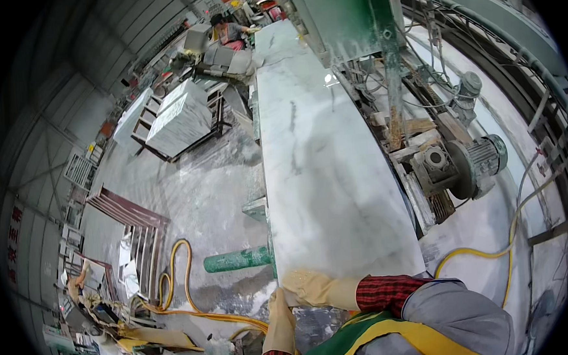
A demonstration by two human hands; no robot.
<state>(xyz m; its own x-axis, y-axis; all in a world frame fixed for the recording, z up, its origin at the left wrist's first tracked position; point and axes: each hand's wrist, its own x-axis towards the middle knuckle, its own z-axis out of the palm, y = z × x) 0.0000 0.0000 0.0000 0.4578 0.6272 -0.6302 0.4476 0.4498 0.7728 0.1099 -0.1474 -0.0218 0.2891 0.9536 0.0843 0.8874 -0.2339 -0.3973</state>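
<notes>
A long white marble slab (332, 174) with grey veins stretches away from me. Both my hands, in pale cream gloves, are at its near left corner. My right hand (311, 288) reaches across from the right and lies over the top of the corner, fingers flat and pointing left. Just beside it, my left hand (280, 324) comes up from below, its fingers closed on the slab's edge at the corner. The undersides of the fingers are hidden. Red-and-black checked sleeves show at both wrists, and a green and yellow apron (372, 338) covers my front.
Green machinery (339, 18) and an electric motor (484, 159) stand along the slab's right side. On the left, a green cylinder (237, 259) juts out beside a yellow hose (185, 268). Stacked slabs (179, 119) sit on a rack. One person (228, 32) is at the far end, another (79, 281) far left.
</notes>
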